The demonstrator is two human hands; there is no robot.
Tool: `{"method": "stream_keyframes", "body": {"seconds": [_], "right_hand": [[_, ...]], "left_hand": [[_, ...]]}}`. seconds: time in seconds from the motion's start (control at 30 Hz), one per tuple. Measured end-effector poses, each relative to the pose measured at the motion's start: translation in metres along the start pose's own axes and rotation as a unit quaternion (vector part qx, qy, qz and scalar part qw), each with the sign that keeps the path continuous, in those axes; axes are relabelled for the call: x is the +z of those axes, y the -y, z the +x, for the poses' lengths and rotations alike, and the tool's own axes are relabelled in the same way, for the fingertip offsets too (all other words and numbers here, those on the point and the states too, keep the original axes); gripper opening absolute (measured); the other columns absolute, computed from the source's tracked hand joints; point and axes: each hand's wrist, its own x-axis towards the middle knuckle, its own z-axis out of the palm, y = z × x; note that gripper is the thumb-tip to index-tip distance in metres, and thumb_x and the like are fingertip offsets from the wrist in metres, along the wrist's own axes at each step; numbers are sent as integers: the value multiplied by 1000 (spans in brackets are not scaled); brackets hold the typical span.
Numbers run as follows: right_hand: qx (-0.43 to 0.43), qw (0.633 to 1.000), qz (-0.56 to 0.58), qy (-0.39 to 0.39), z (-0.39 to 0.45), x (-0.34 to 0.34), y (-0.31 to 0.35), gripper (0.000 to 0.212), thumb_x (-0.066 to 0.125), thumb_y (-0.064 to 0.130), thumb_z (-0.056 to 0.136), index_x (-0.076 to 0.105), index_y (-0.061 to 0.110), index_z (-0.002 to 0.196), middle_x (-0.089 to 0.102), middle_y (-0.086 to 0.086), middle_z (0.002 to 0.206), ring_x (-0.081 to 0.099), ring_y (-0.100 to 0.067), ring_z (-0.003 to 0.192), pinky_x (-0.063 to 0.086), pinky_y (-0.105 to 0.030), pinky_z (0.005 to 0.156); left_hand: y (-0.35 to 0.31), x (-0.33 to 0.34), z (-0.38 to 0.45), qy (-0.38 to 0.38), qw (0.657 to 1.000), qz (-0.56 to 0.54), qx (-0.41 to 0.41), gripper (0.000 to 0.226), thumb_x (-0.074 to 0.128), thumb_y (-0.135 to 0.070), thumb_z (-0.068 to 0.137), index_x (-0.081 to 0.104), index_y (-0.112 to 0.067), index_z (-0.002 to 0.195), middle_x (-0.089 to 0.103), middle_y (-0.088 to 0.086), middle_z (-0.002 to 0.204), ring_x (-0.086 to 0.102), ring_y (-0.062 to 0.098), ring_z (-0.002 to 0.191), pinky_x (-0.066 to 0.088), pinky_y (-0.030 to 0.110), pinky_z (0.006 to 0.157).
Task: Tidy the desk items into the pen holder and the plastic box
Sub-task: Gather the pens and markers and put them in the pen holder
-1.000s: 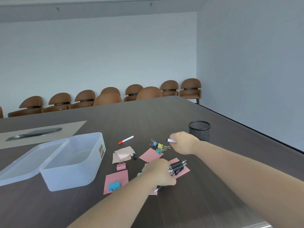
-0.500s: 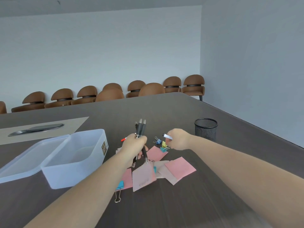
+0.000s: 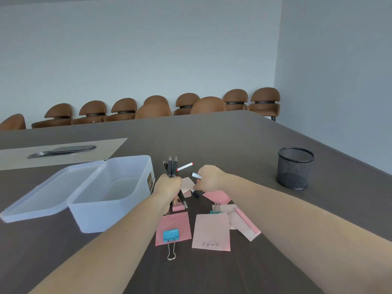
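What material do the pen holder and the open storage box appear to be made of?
The pen holder looks like black metal wire mesh with a matte finish: the table shows through its fine grid. The storage box looks like frosted, semi-transparent plastic: its walls are milky, and its base shows dimly through them. Its lid appears to be the same plastic.

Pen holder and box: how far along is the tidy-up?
Nothing stowed: pen holder and plastic box look empty. In hand: left hand grips black pens, right hand a white marker. Left: red-capped marker, blue binder clip, pink notes.
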Motion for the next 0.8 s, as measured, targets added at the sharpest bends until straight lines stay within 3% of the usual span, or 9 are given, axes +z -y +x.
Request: {"method": "stream_keyframes", "body": {"seconds": [0.23, 0.37, 0.43, 0.53, 0.6, 0.67, 0.8], "right_hand": [[28, 999, -40, 12, 24, 19, 13, 37, 64, 16, 79, 35, 12, 56, 39, -2, 58, 43, -23, 57, 29, -24, 45], [32, 997, -63, 16, 28, 17, 13, 33, 61, 13, 79, 36, 11, 58, 38, -2, 59, 38, -16, 49, 29, -23, 44], [36, 994, -101, 26, 27, 10, 12, 29, 58, 10, 79, 37, 11, 59, 40, -3, 60, 45, -20, 54, 32, -23, 45], [55, 989, -134, 26, 24, -9, 5, 24, 51, 7, 81, 39, 11, 60, 44, -3, 62, 52, -27, 68, 41, -27, 58], [79, 989, -123, 9, 24, -22, -1, 19, 48, 7, 80, 43, 10, 61, 49, -3, 62, 53, -24, 59, 42, -26, 60], [96, 991, -91, -19, 28, -30, -2, 10, 46, 9, 80, 48, 9, 70, 51, -2, 66, 52, -20, 57, 41, -24, 58], [95, 993, -32, -67, 42, -32, 6, 11, 42, 17, 89, 51, 14, 94, 53, -4, 88, 52, -27, 83, 40, -30, 72]], "left_hand": [[14, 8, 10, -28, 999, 44, 4, 26, 42, -10, 90, 51, -3, 114, 42, 5, 71, 39, 17, 59, 27, 27, 50], [16, 7, 18, -51, 999, 7, -12, 27, 45, -12, 90, 51, -2, 115, 46, 6, 73, 44, 21, 65, 29, 26, 52], [18, 5, 20, -59, 998, -15, -17, 24, 46, -13, 90, 53, -2, 110, 49, 8, 73, 45, 21, 62, 30, 27, 53], [25, 3, 24, -61, 997, -42, -21, 20, 49, -15, 87, 53, -3, 102, 48, 8, 69, 46, 29, 62, 35, 29, 60], [29, 4, 27, -68, 996, -54, -27, 21, 46, -14, 86, 53, -3, 102, 47, 7, 68, 48, 31, 63, 37, 31, 63], [32, 5, 30, -73, 995, -55, -38, 21, 43, -14, 86, 53, -7, 103, 50, 8, 72, 50, 31, 64, 38, 31, 63], [35, 8, 36, -62, 997, -30, -42, 15, 43, -15, 87, 49, -12, 100, 51, 6, 74, 52, 28, 71, 43, 34, 70]]}}
